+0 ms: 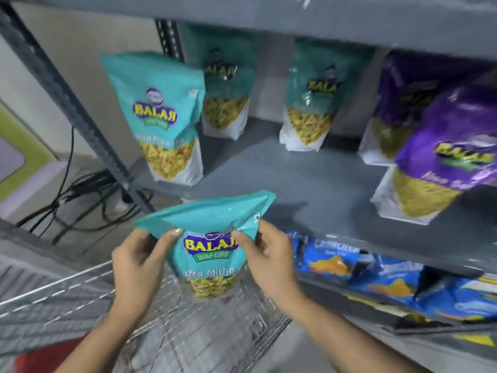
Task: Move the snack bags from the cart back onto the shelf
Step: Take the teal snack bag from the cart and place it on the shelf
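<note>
Two bare arms come up from the near edge. No sleeves show on them. The left hand (137,261) and the right hand (269,258) wear no gloves, rings or watch. The left thumb has a shiny, pale nail. The fingers look slim.

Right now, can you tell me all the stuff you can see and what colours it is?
held snack bag: one, teal, above the cart
teal bags: three, standing on the shelf's left part
purple bags: two, shelf's right part
shelf: one, grey
blue bags: several, lower shelf
cart: one, silver wire
cables: black, floor at left
left hand: grips the held bag
right hand: grips it too
</note>
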A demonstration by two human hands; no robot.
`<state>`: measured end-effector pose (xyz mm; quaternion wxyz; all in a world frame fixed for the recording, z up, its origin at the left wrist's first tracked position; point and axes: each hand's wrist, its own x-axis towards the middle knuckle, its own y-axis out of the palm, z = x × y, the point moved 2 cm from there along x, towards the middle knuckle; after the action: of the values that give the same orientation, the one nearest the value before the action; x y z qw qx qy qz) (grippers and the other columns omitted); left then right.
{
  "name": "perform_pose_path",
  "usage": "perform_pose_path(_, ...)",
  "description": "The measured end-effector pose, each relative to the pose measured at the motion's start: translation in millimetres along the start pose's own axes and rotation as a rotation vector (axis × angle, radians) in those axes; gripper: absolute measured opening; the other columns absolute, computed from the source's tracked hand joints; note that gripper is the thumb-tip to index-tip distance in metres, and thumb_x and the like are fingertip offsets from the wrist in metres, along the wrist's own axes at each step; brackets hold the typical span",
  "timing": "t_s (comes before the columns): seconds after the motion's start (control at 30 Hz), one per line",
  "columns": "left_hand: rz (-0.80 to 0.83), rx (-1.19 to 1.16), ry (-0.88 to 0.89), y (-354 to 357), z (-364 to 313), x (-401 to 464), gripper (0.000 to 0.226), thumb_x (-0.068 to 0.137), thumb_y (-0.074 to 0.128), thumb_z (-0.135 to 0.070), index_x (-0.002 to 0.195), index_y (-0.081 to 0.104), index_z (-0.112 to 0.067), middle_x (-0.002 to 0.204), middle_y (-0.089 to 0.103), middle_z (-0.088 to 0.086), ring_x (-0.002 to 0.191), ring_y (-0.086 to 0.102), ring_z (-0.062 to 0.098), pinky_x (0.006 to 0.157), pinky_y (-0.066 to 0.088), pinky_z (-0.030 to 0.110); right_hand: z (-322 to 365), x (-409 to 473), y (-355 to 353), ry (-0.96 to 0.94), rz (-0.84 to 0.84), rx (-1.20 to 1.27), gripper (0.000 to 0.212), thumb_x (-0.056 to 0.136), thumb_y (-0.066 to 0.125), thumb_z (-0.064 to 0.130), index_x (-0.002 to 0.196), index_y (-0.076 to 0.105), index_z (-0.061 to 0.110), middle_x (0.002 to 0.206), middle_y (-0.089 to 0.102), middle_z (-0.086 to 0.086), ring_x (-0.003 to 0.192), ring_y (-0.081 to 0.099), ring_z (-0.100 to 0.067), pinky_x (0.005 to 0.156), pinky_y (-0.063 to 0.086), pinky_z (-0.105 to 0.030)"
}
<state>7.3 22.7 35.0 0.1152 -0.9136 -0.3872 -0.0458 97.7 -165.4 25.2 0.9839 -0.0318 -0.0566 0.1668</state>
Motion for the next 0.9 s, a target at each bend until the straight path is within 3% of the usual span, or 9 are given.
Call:
perform_pose_path(0.07,0.035,-0.031,0.112,19.8,-45.0,13.2,0.021,0.077,0.076,-0.024,0.07,0.064,-0.009,0.061,0.068,-0.011,0.054,0.049,-0.007,0.052,0.046,0.012,40.1,9.7,-22.9,-0.066,-0.056,0.041,0.01,0.083,0.068,0.022,0.09,0.07,0.015,0.087,0.077,-0.009,0.077,0.062,-0.01,0.072,0.055,-0.052)
perform_pose_path(0.13,0.081,-0.001,0.222,43.4,-85.4,26.7,0.025,0.08,0.074,-0.028,0.069,0.062,-0.008,0.061,0.067,-0.006,0.056,0.047,-0.002,0.052,0.049,0.029,72.6,26.6,-46.7,-0.133,-0.13,0.048,0.008,0.082,0.068,0.021,0.088,0.072,0.017,0.085,0.077,-0.004,0.077,0.062,-0.009,0.072,0.056,-0.049)
perform_pose_path(0.23,0.159,-0.003,0.344,83.7,-124.2,54.5,0.039,0.083,0.073,-0.015,0.057,0.045,-0.019,0.044,0.051,-0.016,0.044,0.038,-0.006,0.043,0.03,0.012,100.5,59.7,-83.7,-0.217,-0.224,0.032,0.007,0.08,0.069,0.025,0.087,0.071,0.025,0.086,0.076,0.002,0.081,0.069,-0.013,0.079,0.057,-0.048)
perform_pose_path(0.4,0.259,0.142,0.498,144.7,-127.4,128.1,0.061,0.081,0.067,-0.052,0.065,0.055,0.005,0.055,0.053,0.023,0.056,0.041,0.01,0.049,0.041,0.036,103.2,116.3,-127.9,-0.27,-0.337,-0.142,0.019,0.08,0.07,0.033,0.091,0.07,0.017,0.081,0.075,-0.009,0.069,0.067,-0.023,0.068,0.056,-0.051)
perform_pose_path(0.5,0.385,0.265,0.465,173.0,-112.5,148.1,0.059,0.081,0.068,-0.054,0.068,0.058,0.003,0.065,0.062,0.024,0.061,0.045,0.012,0.056,0.048,0.038,80.9,135.4,-143.6,-0.17,-0.355,-0.264,0.015,0.08,0.073,0.026,0.089,0.071,0.014,0.072,0.072,-0.006,0.052,0.058,-0.009,0.055,0.05,-0.038)
perform_pose_path(0.67,0.496,0.091,0.322,194.1,-96.1,147.7,0.026,0.087,0.068,-0.028,0.105,0.06,-0.012,0.098,0.073,0.008,0.084,0.066,0.007,0.084,0.057,0.04,66.3,143.5,-167.5,-0.025,-0.194,-0.106,0.014,0.084,0.07,0.013,0.097,0.07,0.018,0.087,0.074,-0.002,0.067,0.066,0.006,0.068,0.053,-0.024)
perform_pose_path(0.77,0.429,-0.064,0.289,197.6,-113.6,152.3,0.015,0.088,0.064,-0.036,0.09,0.054,-0.025,0.078,0.064,0.004,0.064,0.06,0.012,0.064,0.052,0.04,85.0,155.6,-182.9,-0.061,-0.307,0.068,0.015,0.087,0.066,0.01,0.091,0.062,0.024,0.083,0.07,0.01,0.07,0.065,0.006,0.07,0.052,-0.016)
perform_pose_path(0.83,0.398,-0.088,0.269,199.6,-124.2,160.2,0.033,0.087,0.062,-0.043,0.07,0.046,-0.019,0.057,0.049,0.008,0.054,0.045,0.02,0.054,0.041,0.048,97.4,163.8,-189.4,-0.074,-0.413,0.18,0.015,0.086,0.067,0.009,0.08,0.063,0.023,0.075,0.071,0.015,0.072,0.064,-0.004,0.076,0.052,-0.028)
perform_pose_path(0.9,0.39,-0.143,0.242,201.5,-130.4,164.7,0.039,0.085,0.063,-0.041,0.07,0.044,-0.01,0.05,0.044,0.004,0.051,0.042,0.021,0.051,0.039,0.049,105.8,170.1,-192.4,-0.071,-0.465,0.217,0.017,0.085,0.067,0.008,0.075,0.064,0.021,0.068,0.07,0.018,0.065,0.061,0.0,0.069,0.05,-0.023)
